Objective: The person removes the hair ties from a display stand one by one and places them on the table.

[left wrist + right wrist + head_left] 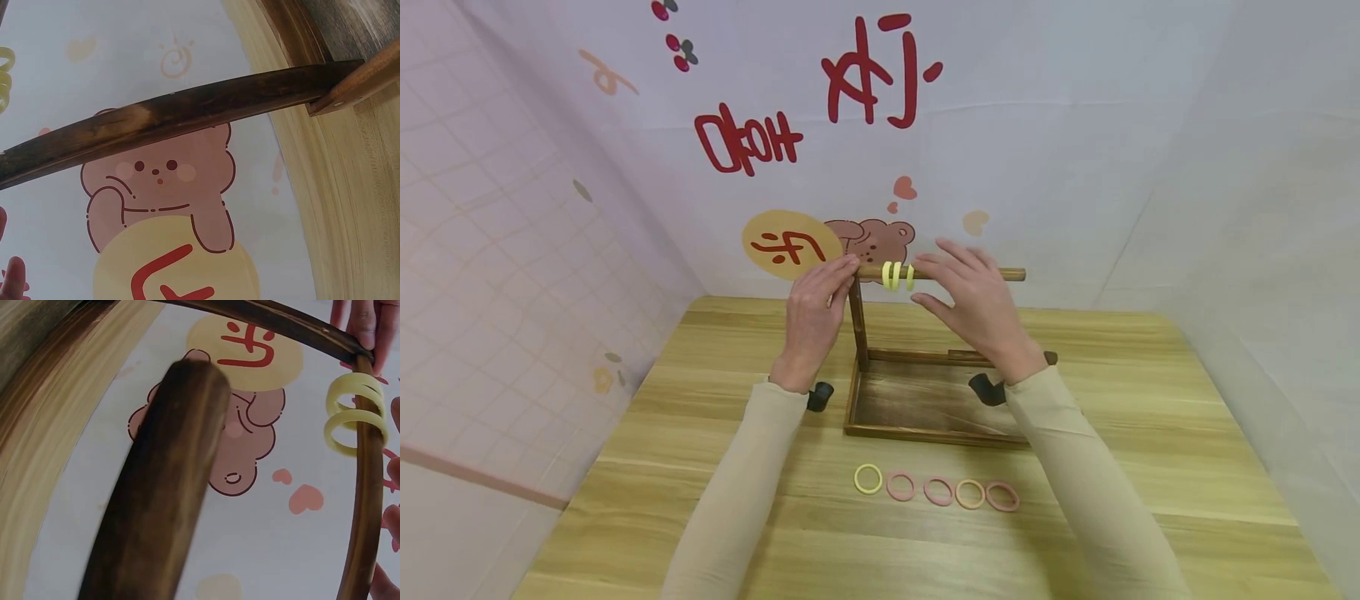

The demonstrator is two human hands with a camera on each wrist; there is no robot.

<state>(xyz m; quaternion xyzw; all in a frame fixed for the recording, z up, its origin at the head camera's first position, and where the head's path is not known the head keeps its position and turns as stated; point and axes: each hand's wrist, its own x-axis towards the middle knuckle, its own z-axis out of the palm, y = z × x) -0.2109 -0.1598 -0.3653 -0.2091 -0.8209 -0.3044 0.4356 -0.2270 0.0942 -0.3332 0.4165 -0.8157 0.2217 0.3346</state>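
Note:
A brown wooden stand (861,325) holds up a horizontal rod (1011,274). Several yellow rings (892,276) hang around the rod, left of its middle. My left hand (815,304) grips the corner where post and rod meet; its fingers (362,328) show there in the right wrist view. Spread around the rod, just right of the rings, my right hand (977,300) has its fingers loosely extended, the fingertips close beside the rightmost ring (911,277). In the right wrist view two rings (356,419) overlap near the corner, and the right fingers stand apart from the rod.
On the table (700,483) in front of the stand's tray-like base (917,400) lies a row: a yellow ring (868,479), pink rings (901,486) and an orange ring (970,494). A printed cloth (1037,167) hangs behind. One dark wooden bar (156,487) looms close in the right wrist view.

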